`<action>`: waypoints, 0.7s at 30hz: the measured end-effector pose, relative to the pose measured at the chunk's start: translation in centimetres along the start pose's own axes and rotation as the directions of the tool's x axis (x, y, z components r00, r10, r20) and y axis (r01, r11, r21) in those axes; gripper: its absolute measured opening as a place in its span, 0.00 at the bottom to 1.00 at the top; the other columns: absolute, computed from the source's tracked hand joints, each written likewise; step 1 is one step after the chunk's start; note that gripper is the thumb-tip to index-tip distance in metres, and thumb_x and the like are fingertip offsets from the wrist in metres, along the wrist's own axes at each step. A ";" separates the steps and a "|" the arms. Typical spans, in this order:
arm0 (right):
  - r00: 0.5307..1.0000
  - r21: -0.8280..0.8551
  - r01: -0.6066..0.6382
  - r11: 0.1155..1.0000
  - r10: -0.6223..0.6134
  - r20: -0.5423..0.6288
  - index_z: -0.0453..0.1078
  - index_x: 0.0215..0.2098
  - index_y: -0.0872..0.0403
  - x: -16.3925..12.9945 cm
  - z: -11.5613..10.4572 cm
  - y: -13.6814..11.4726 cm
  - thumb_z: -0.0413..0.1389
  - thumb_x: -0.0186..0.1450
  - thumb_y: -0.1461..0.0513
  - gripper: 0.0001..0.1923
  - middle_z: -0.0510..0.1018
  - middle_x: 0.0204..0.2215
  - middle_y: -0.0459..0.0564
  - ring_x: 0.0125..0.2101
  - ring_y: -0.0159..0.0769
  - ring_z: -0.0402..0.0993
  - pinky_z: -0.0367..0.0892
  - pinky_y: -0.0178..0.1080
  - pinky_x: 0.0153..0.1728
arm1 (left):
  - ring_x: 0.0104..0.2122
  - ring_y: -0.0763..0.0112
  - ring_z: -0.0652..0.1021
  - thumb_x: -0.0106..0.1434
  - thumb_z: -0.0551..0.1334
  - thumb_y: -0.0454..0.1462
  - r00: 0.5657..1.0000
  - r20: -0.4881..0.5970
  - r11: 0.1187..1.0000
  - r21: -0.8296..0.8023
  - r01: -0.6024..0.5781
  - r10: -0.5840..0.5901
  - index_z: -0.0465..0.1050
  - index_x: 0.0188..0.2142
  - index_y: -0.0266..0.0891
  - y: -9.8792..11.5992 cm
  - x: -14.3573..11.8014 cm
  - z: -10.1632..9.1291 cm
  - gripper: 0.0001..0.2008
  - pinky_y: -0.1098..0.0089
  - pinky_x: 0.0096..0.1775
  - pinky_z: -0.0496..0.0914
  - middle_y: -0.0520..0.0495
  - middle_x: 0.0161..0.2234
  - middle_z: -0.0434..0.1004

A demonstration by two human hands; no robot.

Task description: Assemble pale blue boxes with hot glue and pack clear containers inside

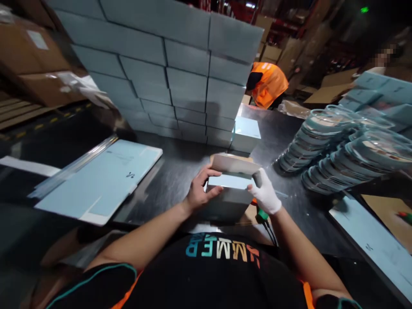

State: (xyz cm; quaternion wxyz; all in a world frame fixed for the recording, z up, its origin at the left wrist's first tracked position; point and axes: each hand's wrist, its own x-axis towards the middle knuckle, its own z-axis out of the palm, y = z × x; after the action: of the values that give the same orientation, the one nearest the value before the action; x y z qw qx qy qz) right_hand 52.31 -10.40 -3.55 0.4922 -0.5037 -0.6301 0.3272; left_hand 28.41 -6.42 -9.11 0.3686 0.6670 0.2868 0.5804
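Observation:
My left hand, bare, grips the left side of a small light-blue box with its flap lid tilted up. On the box's right side is my right hand, in a white glove, fingers pressed against the flap and corner. The box stands on the dark table close to my body. A tool with a green and orange handle lies just under my right wrist.
A tall wall of stacked light-blue boxes fills the back. One closed box sits beside it. Flat unfolded blue cartons lie left and at right. Rows of clear-wrapped round items lie right. A person in orange bends behind.

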 end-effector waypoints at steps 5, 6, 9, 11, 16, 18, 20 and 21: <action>0.972 -0.108 0.222 0.969 -0.211 0.107 0.75 0.52 0.46 -1.7 -1.2 1.2 0.73 0.63 0.45 0.26 0.74 0.68 0.60 0.69 0.55 0.70 0.65 0.62 0.70 | 0.54 0.51 0.84 0.54 0.77 0.63 0.999 -0.041 0.980 -0.199 -0.006 -0.002 0.74 0.43 0.43 -0.2 1.4 -0.6 0.32 0.52 0.56 0.78 0.40 0.46 0.82; 0.963 -0.113 0.251 0.961 -0.236 0.133 0.77 0.53 0.46 -2.1 -1.2 1.2 0.70 0.67 0.48 0.21 0.74 0.69 0.60 0.70 0.54 0.70 0.65 0.63 0.69 | 0.54 0.49 0.84 0.53 0.77 0.63 0.999 0.034 0.983 -0.181 -0.008 0.015 0.77 0.41 0.43 0.0 1.8 -0.9 0.31 0.50 0.56 0.77 0.40 0.43 0.83; 0.931 -0.093 0.326 0.941 -0.302 0.206 0.79 0.58 0.42 -2.8 -1.1 0.9 0.64 0.74 0.55 0.15 0.70 0.72 0.56 0.71 0.52 0.69 0.66 0.62 0.70 | 0.59 0.44 0.82 0.57 0.72 0.66 0.956 0.281 0.992 -0.111 -0.054 0.084 0.86 0.35 0.47 0.8 2.9 -1.9 0.27 0.41 0.64 0.72 0.38 0.43 0.87; 0.915 -0.081 0.359 0.930 -0.333 0.229 0.79 0.60 0.40 -2.8 -1.1 0.6 0.62 0.75 0.58 0.17 0.72 0.72 0.54 0.70 0.50 0.70 0.67 0.60 0.70 | 0.59 0.43 0.82 0.62 0.68 0.66 0.930 0.349 0.991 -0.107 -0.081 0.114 0.88 0.35 0.50 1.2 3.3 -2.3 0.26 0.38 0.65 0.70 0.38 0.43 0.89; 0.964 -0.110 0.233 0.966 -0.214 0.158 0.77 0.63 0.43 -3.6 -0.2 1.5 0.66 0.71 0.53 0.23 0.68 0.74 0.55 0.72 0.53 0.67 0.63 0.61 0.72 | 0.55 0.46 0.85 0.68 0.66 0.61 0.923 0.354 0.988 -0.086 -0.130 0.153 0.89 0.37 0.48 1.5 2.9 -2.4 0.23 0.40 0.60 0.76 0.38 0.42 0.91; 0.992 -0.119 0.092 0.989 -0.081 0.092 0.69 0.69 0.48 -4.5 0.6 2.3 0.74 0.60 0.48 0.43 0.66 0.74 0.61 0.73 0.58 0.65 0.62 0.62 0.73 | 0.58 0.45 0.83 0.67 0.69 0.59 0.931 0.314 0.982 -0.065 -0.175 0.187 0.89 0.40 0.48 1.7 2.8 -2.4 0.21 0.39 0.62 0.75 0.37 0.46 0.91; 0.995 -0.100 -0.070 0.993 0.077 0.069 0.65 0.70 0.52 -5.2 1.2 3.1 0.77 0.52 0.48 0.53 0.74 0.67 0.65 0.67 0.60 0.72 0.67 0.61 0.69 | 0.63 0.43 0.80 0.64 0.71 0.60 0.948 0.225 0.974 -0.051 -0.220 0.226 0.88 0.47 0.48 2.6 2.8 -2.7 0.24 0.37 0.65 0.71 0.35 0.53 0.88; 0.987 -0.079 -0.144 0.986 0.149 0.064 0.66 0.68 0.53 -5.4 1.1 3.3 0.76 0.52 0.49 0.51 0.78 0.62 0.64 0.63 0.59 0.76 0.71 0.59 0.66 | 0.66 0.42 0.78 0.63 0.70 0.63 0.955 0.184 0.972 -0.063 -0.225 0.233 0.87 0.51 0.48 3.3 2.8 -2.9 0.28 0.36 0.66 0.70 0.35 0.57 0.86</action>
State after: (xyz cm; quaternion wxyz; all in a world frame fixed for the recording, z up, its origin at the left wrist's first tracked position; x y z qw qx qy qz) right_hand 52.30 -14.54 -8.43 0.4256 -0.5549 -0.6197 0.3564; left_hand 25.85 -5.54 -4.67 0.3383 0.7404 0.1589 0.5586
